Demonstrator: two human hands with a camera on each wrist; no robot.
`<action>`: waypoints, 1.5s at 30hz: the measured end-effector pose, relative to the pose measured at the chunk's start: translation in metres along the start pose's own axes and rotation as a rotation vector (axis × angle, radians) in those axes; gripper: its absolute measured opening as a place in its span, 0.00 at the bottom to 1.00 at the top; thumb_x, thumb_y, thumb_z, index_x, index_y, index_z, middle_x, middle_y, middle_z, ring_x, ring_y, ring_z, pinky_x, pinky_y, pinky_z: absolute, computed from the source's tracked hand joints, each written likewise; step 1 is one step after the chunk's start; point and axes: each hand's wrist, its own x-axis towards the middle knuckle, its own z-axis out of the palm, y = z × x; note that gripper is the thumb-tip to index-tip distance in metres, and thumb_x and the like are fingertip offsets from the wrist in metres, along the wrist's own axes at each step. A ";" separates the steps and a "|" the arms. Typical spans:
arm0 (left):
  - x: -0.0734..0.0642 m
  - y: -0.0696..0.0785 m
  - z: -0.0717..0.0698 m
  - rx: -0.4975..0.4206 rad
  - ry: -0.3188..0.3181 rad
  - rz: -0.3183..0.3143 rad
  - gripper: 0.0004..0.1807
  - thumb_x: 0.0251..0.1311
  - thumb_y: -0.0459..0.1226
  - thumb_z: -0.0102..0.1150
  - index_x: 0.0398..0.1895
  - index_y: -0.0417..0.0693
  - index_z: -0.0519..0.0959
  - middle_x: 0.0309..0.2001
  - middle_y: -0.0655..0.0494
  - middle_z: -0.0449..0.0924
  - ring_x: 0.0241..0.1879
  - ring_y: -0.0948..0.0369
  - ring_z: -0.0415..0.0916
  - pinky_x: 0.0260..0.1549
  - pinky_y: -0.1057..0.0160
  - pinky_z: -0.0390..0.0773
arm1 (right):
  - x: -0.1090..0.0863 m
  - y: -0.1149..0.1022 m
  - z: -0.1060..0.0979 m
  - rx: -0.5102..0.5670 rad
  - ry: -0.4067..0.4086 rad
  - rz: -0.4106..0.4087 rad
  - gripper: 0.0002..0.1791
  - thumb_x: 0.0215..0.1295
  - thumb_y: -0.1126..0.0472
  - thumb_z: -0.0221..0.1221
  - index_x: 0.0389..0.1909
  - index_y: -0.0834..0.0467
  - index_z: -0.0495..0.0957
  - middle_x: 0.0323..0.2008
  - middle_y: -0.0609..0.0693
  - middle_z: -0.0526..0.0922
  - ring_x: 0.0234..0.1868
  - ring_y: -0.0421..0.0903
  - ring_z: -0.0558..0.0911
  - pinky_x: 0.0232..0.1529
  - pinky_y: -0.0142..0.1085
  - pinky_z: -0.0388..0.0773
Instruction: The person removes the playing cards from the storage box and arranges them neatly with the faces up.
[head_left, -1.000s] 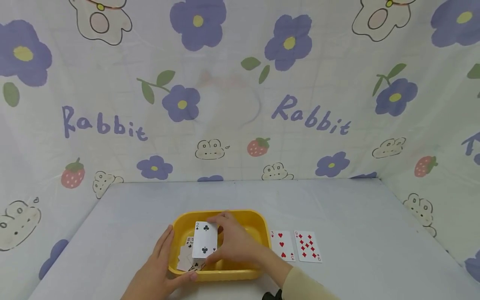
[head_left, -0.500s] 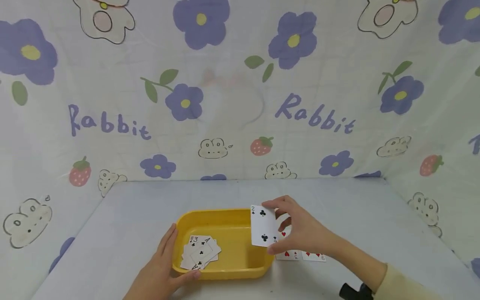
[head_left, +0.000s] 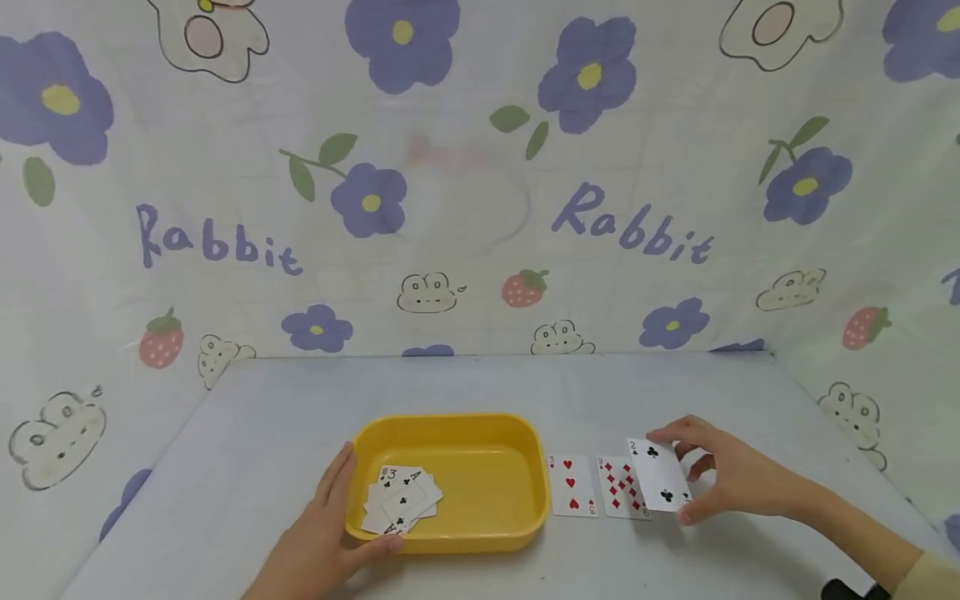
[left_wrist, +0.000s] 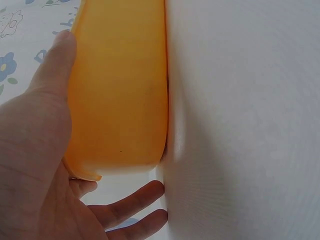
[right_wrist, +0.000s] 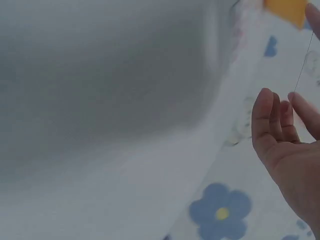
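Note:
My right hand (head_left: 723,477) pinches a two of clubs (head_left: 661,476) by its top and bottom edges, just above the table at the right end of a row of cards. The card overlaps the right edge of a nine of diamonds (head_left: 617,487); a three of hearts (head_left: 571,485) lies left of that. A yellow tray (head_left: 517,442) holds a small heap of several cards (head_left: 401,499). My left hand (head_left: 330,537) holds the tray's near-left corner, thumb over the front rim, fingers along the left wall. The left wrist view shows the tray's outer wall (left_wrist: 120,85) against my palm (left_wrist: 40,150).
The pale table (head_left: 480,383) is walled on three sides by a cloth printed with flowers and the word Rabbit (head_left: 630,225). The right wrist view shows the held card edge-on (right_wrist: 302,60) and the cloth below.
My right hand lifted the two of clubs out of the tray and carried it right, past the three of hearts and nine of diamonds, down to the end of the row. The left hand stayed put.

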 end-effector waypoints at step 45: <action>-0.002 0.001 0.001 0.014 0.016 0.024 0.72 0.37 0.76 0.60 0.80 0.51 0.38 0.79 0.55 0.35 0.67 0.46 0.61 0.60 0.41 0.67 | -0.015 0.050 0.001 -0.296 0.041 0.028 0.52 0.36 0.38 0.78 0.63 0.58 0.71 0.51 0.47 0.75 0.43 0.44 0.73 0.35 0.33 0.73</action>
